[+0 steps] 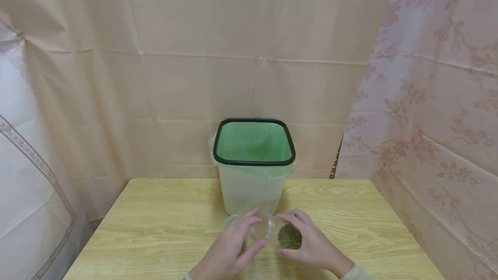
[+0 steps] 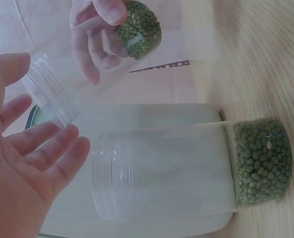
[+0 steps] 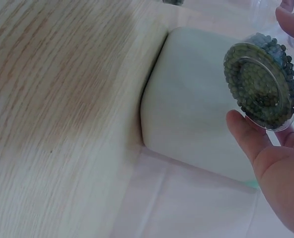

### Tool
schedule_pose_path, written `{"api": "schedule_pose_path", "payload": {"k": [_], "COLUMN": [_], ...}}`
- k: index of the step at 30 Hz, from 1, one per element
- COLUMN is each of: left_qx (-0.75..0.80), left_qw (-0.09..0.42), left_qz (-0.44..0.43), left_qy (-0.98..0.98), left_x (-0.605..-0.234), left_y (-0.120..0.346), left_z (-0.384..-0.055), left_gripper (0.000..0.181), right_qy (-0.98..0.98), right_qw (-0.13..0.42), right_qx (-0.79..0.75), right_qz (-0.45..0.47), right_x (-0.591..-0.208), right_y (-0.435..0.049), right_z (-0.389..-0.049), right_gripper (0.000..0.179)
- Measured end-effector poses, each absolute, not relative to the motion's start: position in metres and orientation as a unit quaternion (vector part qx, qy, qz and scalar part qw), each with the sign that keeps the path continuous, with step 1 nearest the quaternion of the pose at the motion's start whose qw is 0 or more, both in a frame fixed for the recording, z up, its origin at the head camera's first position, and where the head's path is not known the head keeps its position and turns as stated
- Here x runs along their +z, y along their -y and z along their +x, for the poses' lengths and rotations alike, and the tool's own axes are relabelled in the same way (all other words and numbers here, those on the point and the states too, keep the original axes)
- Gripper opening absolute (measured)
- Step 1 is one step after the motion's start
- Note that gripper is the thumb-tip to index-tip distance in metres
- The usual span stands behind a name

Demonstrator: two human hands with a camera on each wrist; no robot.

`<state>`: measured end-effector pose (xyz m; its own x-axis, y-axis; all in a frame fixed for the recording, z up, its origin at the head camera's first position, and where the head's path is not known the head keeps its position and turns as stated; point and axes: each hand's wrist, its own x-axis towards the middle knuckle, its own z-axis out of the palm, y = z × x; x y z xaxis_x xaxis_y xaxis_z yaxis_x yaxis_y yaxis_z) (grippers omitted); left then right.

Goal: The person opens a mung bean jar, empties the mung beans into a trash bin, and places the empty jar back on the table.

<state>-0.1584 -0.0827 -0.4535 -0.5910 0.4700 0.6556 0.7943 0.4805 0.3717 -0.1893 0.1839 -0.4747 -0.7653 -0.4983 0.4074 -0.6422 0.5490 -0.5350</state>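
At the head view's bottom centre, a tilted jar of beans sat gripped by the curled right hand, the left hand half curved about its mouth, whether touching I could not tell, with a second jar upright before the bin.

Soft diffuse light, hazy wrist views, faint shadows on table, glints on jar

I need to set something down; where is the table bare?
The table is bare left and right of the bin, out to both side edges. The crowded part is in front of the bin: left hand, right hand, tilted jar and upright jar.
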Motion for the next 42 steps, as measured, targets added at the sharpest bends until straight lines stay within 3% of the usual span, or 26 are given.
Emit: {"api": "schedule_pose_path", "payload": {"k": [6,15,21,42], "left_qx": [-0.364,-0.450,-0.464,-0.519], "left_qw": [0.255,0.206,0.200,0.112], "left_qz": [-0.397,-0.418,-0.427,-0.367], "left_qy": [0.803,0.762,0.750,0.764], "left_x": [-0.453,-0.452,-0.453,-0.460], "left_y": [0.085,0.091,0.094,0.093], "left_z": [-0.160,-0.161,-0.161,-0.155], "left_gripper": [0.048,0.067,0.080,0.064], "right_qy": [0.871,0.845,0.834,0.820], "right_qw": [0.115,0.148,0.179,0.184], "right_qx": [0.337,0.338,0.326,0.323], "right_qz": [0.339,0.388,0.408,0.435], "right_x": [-0.470,-0.468,-0.467,-0.471], "right_y": [-0.182,-0.181,-0.181,-0.185], "right_z": [-0.189,-0.188,-0.188,-0.186], "right_gripper": [0.074,0.083,0.085,0.084]}}
